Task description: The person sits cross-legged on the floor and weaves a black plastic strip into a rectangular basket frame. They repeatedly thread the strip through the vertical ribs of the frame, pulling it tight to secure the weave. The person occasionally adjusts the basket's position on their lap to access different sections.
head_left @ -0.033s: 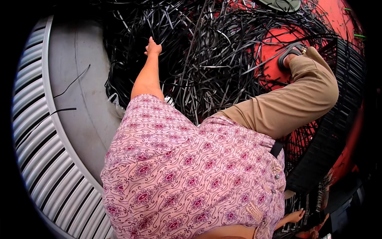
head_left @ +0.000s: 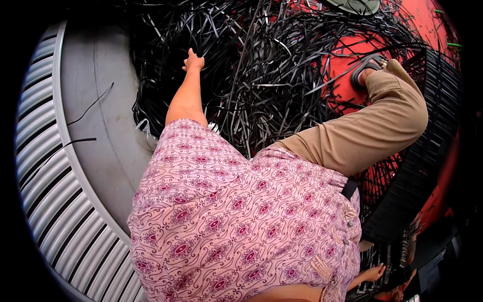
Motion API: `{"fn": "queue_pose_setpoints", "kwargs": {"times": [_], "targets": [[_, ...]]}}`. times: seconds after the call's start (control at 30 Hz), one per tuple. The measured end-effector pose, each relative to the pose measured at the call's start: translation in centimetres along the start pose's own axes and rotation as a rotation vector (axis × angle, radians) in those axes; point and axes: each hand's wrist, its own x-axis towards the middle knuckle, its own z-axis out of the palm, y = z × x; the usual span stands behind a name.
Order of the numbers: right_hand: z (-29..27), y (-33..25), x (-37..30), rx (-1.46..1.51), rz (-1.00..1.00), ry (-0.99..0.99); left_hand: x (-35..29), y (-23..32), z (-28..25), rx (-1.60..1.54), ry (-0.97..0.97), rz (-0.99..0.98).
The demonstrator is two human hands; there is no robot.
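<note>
My left arm stretches away from my pink patterned shirt into a big tangled heap of black plastic strips (head_left: 282, 70). My left hand (head_left: 193, 61) is at the heap's near left edge, with its fingers curled around some strips. My right hand (head_left: 373, 274) shows only small at the lower right, lying against the lower end of a black woven panel (head_left: 402, 201); its grip is unclear. My bent leg in tan trousers (head_left: 362, 133) crosses the heap, and its sandalled foot (head_left: 367, 68) is planted among the strips.
The strips lie on a red floor (head_left: 427, 20). Grey concrete floor (head_left: 95, 100) with a few stray strips is to the left, edged by a ribbed metal shutter (head_left: 45, 171). A round greenish object (head_left: 354, 5) sits at the top.
</note>
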Motion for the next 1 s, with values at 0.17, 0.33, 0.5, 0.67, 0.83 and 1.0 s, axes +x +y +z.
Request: {"fn": "queue_pose_setpoints", "kwargs": {"times": [0.17,0.33,0.5,0.67,0.83,1.0], "targets": [[-0.6,-1.4,-1.1,0.024,-0.028,-0.008,-1.8,0.3,1.1,0.165,0.252,0.164],[-3.0,-8.4,-2.1,-0.132,-0.153,0.027,-9.4,0.6,-0.4,0.172,0.594,0.513],[-5.1,-20.7,-7.4,0.503,-0.336,-0.029,-20.9,4.0,-5.5,-0.487,0.435,0.502],[-7.5,-32.8,-18.0,1.055,-0.474,-0.862,-36.2,13.0,-10.4,-0.801,0.058,1.278],[-9.1,-37.4,-22.5,1.508,-0.593,-1.482,-51.7,22.1,-13.2,-0.965,-0.712,1.784],[-8.5,-32.8,-16.9,2.013,-0.106,-1.080,-61.9,26.5,-11.4,-0.564,-1.444,1.580]]}}
